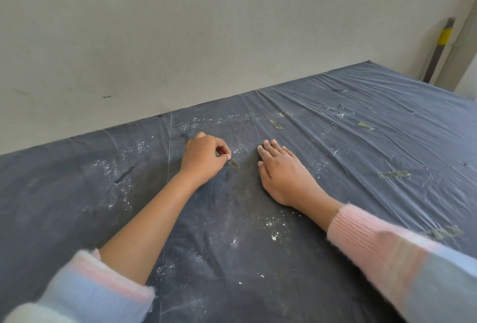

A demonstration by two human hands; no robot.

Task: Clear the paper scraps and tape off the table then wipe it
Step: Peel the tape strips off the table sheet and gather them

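Observation:
A dark plastic sheet covers the table (258, 258), dusted with white crumbs. My left hand (205, 158) has its fingers curled, and the thumb and fingertips pinch the end of a short greenish tape strip (234, 163) stuck to the sheet. My right hand (282, 171) lies flat on the sheet just right of that strip, fingers straight. More tape strips sit further right: one tape strip (276, 124) near the back, a second tape strip (365, 125), and a long tape strip (393, 174). Small white paper bits (274, 237) lie near my right forearm.
A grey wall (206, 25) runs along the table's far edge. A pole with a yellow band (442, 46) leans in the right corner. The sheet is wrinkled on the right half, with another torn tape piece (442, 233) beside my right sleeve.

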